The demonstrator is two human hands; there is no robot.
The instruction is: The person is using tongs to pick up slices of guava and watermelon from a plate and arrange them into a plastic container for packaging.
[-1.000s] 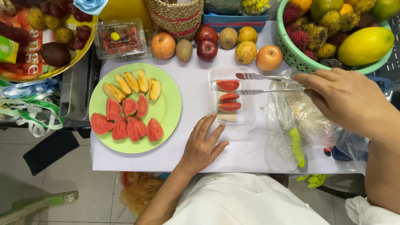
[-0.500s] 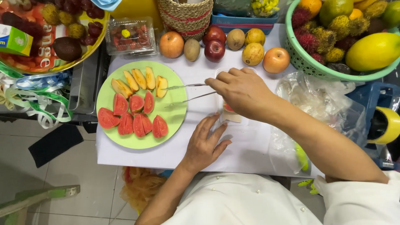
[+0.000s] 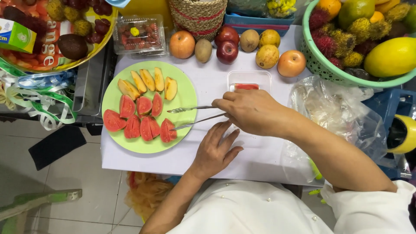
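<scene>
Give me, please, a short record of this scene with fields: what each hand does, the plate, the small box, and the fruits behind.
right hand: the right hand holds metal tongs, tips open over the plate
left hand: the left hand lies flat on the white table, holding nothing
plate: green plate with red fruit wedges and pale yellow slices
box: clear plastic tray, a red wedge inside, partly hidden by the right hand
behind: apples and round fruits in a row; green basket of mixed fruit at right

White table [image 3: 260,151] carries green plate [image 3: 184,93], clear tray [image 3: 249,76], loose apples [image 3: 182,44]
</scene>
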